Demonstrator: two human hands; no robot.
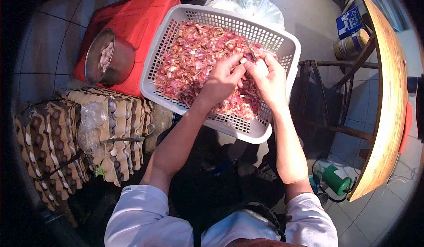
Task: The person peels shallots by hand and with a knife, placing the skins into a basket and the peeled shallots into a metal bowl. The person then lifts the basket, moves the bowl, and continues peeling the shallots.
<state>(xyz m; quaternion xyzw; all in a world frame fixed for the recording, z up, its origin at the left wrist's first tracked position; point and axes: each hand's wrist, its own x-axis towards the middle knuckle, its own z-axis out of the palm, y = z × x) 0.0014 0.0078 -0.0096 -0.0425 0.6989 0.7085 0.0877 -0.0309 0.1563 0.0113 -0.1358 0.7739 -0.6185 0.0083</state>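
Observation:
Both hands are over a grey plastic basket [152, 81] full of reddish-purple shallots and loose skins [194, 55]. My left hand [223, 79] pinches a small pale peeled shallot [243, 60] between thumb and fingertips. My right hand [270, 77] is closed on a small knife [250, 48], its thin dark blade pointing up and away from me. The two hands nearly meet at the shallot. The knife's handle is hidden in my right fingers.
At left, a metal pot [123, 59] with pale peeled shallots stands on a red box [145, 10]. Egg trays [119, 132] are stacked below it. A clear plastic bag [260, 10] lies behind the basket. A wooden tabletop [388, 96] and green cylinder [335, 180] are at right.

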